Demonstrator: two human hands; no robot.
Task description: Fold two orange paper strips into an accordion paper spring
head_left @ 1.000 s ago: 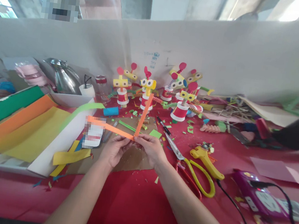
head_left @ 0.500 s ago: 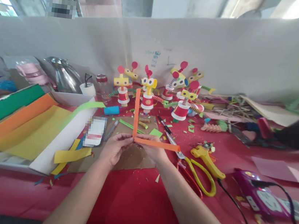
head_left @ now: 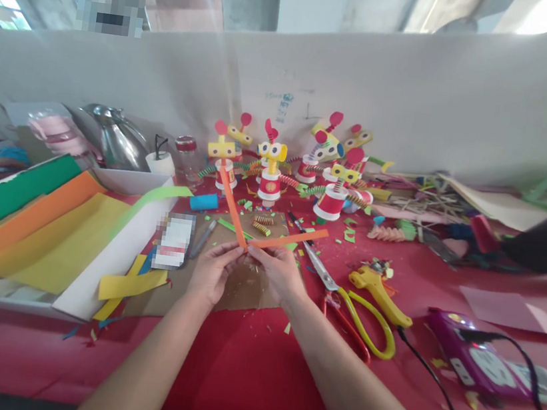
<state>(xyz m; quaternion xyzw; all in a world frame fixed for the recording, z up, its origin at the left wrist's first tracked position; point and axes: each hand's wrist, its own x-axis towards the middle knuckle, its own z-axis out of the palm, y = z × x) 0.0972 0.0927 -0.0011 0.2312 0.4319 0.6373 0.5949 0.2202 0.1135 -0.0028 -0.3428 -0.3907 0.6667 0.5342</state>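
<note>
Two orange paper strips meet at a corner between my fingertips, above a piece of brown cardboard [head_left: 247, 289]. One orange paper strip [head_left: 233, 208] slants up and to the left; the other strip [head_left: 294, 238] reaches out to the right. My left hand [head_left: 215, 268] pinches the corner from the left. From the other side, my right hand [head_left: 280, 270] grips the same corner with thumb and fingers. Beyond the hands, small paper springs [head_left: 262, 228] and a green strip [head_left: 235, 229] lie on the cardboard.
Large scissors [head_left: 367, 332] and a yellow glue gun [head_left: 382, 295] with a cord lie at right, near a purple device [head_left: 477, 360]. Paper-cup figures [head_left: 270, 184] stand behind. A box of coloured paper [head_left: 109, 264], a phone [head_left: 174, 239] and a steel jug [head_left: 121, 138] are at left.
The orange strips have turned counterclockwise: the upright one now leans left, the level one tilts upward. My right hand has shifted its fingers to the joined corner.
</note>
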